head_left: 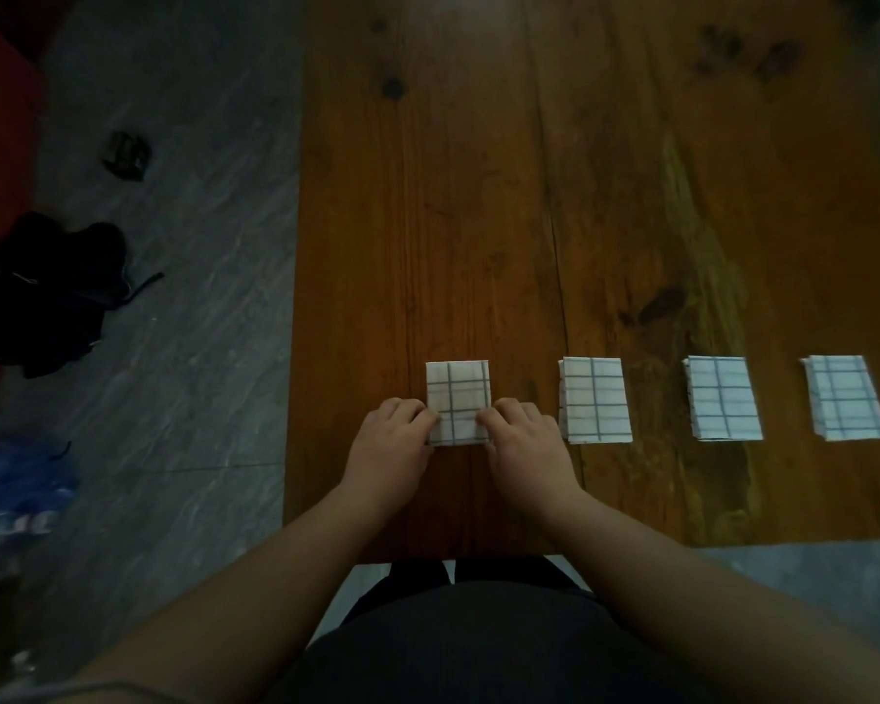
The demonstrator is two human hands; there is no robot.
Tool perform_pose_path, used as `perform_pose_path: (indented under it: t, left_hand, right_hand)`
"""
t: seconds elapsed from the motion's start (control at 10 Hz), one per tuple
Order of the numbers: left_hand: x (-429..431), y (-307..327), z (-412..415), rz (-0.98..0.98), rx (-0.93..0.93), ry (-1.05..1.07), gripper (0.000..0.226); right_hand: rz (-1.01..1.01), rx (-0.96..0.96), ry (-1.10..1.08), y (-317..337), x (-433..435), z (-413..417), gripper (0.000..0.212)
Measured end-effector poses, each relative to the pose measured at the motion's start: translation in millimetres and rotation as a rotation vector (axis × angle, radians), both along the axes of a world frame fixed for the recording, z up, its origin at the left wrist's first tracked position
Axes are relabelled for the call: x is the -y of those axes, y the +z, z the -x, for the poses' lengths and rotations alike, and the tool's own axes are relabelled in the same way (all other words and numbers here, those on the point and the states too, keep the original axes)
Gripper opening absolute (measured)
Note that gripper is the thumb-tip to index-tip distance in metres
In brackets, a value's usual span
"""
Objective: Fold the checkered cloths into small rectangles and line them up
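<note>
Several white cloths with a blue check lie folded into small rectangles in a row across the wooden table point(504, 221). The leftmost cloth point(458, 393) is under both hands. My left hand point(392, 442) pinches its near left corner and my right hand point(522, 444) pinches its near right corner, fingers curled on the fabric. To the right lie the second cloth point(595, 401), the third cloth point(725, 398) and the fourth cloth point(847, 398), spaced evenly and apart from one another.
The table's left edge runs beside a grey stone floor point(199, 297). On the floor lie a black bag point(52, 292), a small dark object point(127, 156) and a blue plastic bag point(19, 490). The table's near edge is just past my wrists.
</note>
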State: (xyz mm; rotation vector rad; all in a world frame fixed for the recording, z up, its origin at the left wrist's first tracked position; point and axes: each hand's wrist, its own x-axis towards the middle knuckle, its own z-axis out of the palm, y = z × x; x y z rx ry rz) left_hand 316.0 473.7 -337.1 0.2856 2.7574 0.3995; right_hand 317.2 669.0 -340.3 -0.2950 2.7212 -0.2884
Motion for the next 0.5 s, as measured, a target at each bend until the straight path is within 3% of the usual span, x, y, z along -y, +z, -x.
perform_pose_path:
  t: [0.3,0.5]
  left_hand:
    - [0,9,-3,0.004,0.029,-0.017,0.051]
    - [1,21,-17,-0.014,-0.009,-0.036,0.053]
  right_hand:
    - [-0.019,0.023,-0.027,10,1,-6,0.044]
    - [0.028,-0.062,-0.157,25,-6,-33,0.041]
